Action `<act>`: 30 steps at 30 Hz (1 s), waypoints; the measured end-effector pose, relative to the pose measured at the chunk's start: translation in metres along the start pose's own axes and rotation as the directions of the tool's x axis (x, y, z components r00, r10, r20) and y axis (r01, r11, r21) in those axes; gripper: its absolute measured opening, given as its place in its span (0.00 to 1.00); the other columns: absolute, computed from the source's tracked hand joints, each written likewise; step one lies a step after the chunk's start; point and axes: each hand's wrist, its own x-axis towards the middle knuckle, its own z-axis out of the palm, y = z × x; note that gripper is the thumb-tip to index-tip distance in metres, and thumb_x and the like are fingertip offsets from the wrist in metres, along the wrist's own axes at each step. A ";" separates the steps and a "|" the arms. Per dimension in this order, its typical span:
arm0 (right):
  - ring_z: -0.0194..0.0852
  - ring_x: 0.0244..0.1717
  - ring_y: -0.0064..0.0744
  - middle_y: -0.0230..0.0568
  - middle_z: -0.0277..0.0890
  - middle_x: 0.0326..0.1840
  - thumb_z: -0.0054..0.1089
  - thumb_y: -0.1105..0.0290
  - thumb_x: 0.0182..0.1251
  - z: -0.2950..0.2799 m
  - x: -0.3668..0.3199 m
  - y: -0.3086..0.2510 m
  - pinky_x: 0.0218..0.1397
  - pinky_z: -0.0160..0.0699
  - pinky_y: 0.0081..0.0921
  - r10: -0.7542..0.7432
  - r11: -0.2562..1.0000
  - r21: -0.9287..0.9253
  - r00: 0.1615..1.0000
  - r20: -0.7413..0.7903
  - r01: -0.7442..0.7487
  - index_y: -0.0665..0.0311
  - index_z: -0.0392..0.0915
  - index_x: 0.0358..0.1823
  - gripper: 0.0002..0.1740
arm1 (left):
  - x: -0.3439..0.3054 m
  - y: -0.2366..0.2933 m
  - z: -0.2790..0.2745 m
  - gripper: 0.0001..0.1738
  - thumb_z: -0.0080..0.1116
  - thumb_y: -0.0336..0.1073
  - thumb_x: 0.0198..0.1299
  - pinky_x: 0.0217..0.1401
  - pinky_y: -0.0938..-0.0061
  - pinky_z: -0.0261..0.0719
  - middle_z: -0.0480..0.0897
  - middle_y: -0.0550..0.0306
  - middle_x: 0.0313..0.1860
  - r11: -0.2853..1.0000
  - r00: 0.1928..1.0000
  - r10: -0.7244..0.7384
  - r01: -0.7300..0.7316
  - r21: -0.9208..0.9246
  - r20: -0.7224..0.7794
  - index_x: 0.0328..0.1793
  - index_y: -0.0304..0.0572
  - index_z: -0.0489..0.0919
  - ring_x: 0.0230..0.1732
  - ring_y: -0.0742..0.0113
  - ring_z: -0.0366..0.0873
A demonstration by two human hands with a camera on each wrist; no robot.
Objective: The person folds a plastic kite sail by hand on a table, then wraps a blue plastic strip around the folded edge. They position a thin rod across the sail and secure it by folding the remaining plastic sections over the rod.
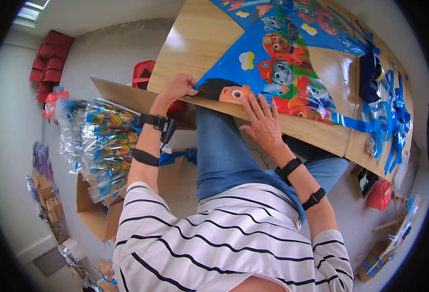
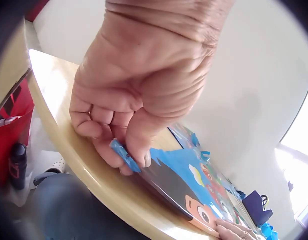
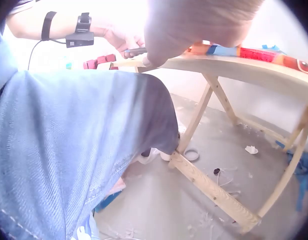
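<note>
A glossy plastic sheet printed with cartoon characters lies on the wooden table, its near side along the table's edge. At its left corner, my left hand pinches the sheet's narrow blue end between thumb and fingers, as the left wrist view shows. My right hand lies with fingers extended over the sheet's near edge, beside the printed face with one large eye. In the right wrist view its palm side hides part of that edge.
Blue ribbons trail over the table's right end, near a dark blue object. To the left, clear-wrapped printed packs pile over an open cardboard box. Wooden table legs stand beside my knee.
</note>
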 end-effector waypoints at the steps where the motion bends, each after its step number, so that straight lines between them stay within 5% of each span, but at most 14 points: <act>1: 0.48 0.91 0.49 0.41 0.55 0.91 0.77 0.46 0.60 0.001 0.001 -0.001 0.91 0.41 0.59 0.006 1.000 -0.004 1.000 0.011 -0.006 0.54 0.60 0.89 0.57 | 0.001 -0.003 0.000 0.10 0.72 0.20 0.56 0.39 0.73 0.83 0.87 0.57 0.35 0.998 1.000 0.006 -0.005 0.058 -0.017 0.44 0.31 0.85 0.34 0.69 0.85; 4: 0.48 0.91 0.50 0.40 0.55 0.92 0.76 0.42 0.60 0.006 0.001 -0.003 0.90 0.43 0.64 0.018 0.998 -0.057 0.999 0.036 -0.016 0.53 0.61 0.88 0.57 | -0.003 0.000 0.002 0.09 0.73 0.24 0.57 0.36 0.73 0.82 0.86 0.58 0.34 0.999 0.999 -0.028 0.026 -0.038 -0.035 0.43 0.33 0.85 0.34 0.69 0.85; 7: 0.48 0.91 0.50 0.41 0.56 0.91 0.76 0.41 0.59 0.007 0.001 -0.003 0.89 0.45 0.65 0.018 0.998 -0.062 1.000 0.018 -0.017 0.54 0.63 0.87 0.57 | -0.017 0.026 -0.001 0.10 0.72 0.24 0.58 0.37 0.74 0.83 0.86 0.59 0.35 0.965 0.975 -0.220 0.212 -0.153 -0.031 0.45 0.34 0.85 0.33 0.69 0.85; 13: 0.50 0.90 0.50 0.41 0.58 0.90 0.78 0.43 0.58 0.008 0.001 -0.004 0.88 0.47 0.65 0.021 0.997 -0.069 1.000 -0.007 -0.021 0.55 0.64 0.86 0.57 | -0.024 0.013 -0.003 0.19 0.70 0.14 0.52 0.42 0.75 0.87 0.87 0.58 0.40 0.944 0.991 -0.137 0.130 -0.304 0.000 0.52 0.31 0.84 0.38 0.69 0.86; 19: 0.51 0.89 0.51 0.42 0.55 0.91 0.80 0.47 0.55 0.009 -0.001 -0.002 0.88 0.48 0.65 0.012 0.999 -0.043 1.000 -0.028 -0.014 0.55 0.62 0.87 0.58 | -0.020 0.005 0.002 0.21 0.71 0.13 0.50 0.47 0.75 0.89 0.88 0.57 0.40 0.980 0.992 -0.113 0.102 -0.170 -0.056 0.52 0.31 0.84 0.39 0.71 0.87; 23: 0.49 0.90 0.51 0.44 0.52 0.92 0.79 0.46 0.56 0.006 -0.004 -0.003 0.89 0.44 0.66 0.006 0.998 -0.054 1.000 -0.001 -0.006 0.57 0.62 0.87 0.59 | -0.020 0.006 0.007 0.18 0.72 0.12 0.43 0.40 0.74 0.84 0.85 0.61 0.35 0.976 0.989 -0.123 0.105 -0.188 -0.086 0.42 0.33 0.86 0.36 0.72 0.82; 27: 0.47 0.92 0.50 0.45 0.54 0.92 0.79 0.46 0.55 0.010 -0.006 -0.004 0.89 0.41 0.66 0.010 0.998 -0.062 1.000 -0.021 -0.012 0.58 0.63 0.86 0.58 | -0.015 -0.003 0.002 0.14 0.75 0.18 0.41 0.36 0.74 0.78 0.82 0.66 0.29 0.988 0.993 -0.024 0.040 0.150 -0.113 0.35 0.37 0.84 0.33 0.75 0.78; 30: 0.46 0.92 0.51 0.45 0.54 0.92 0.79 0.46 0.55 0.006 -0.006 -0.005 0.89 0.41 0.66 0.023 0.999 -0.038 0.999 -0.022 -0.024 0.59 0.63 0.85 0.58 | -0.021 0.009 0.000 0.10 0.76 0.23 0.47 0.36 0.74 0.78 0.84 0.64 0.29 0.990 0.990 -0.132 0.129 -0.048 -0.056 0.37 0.36 0.86 0.33 0.74 0.80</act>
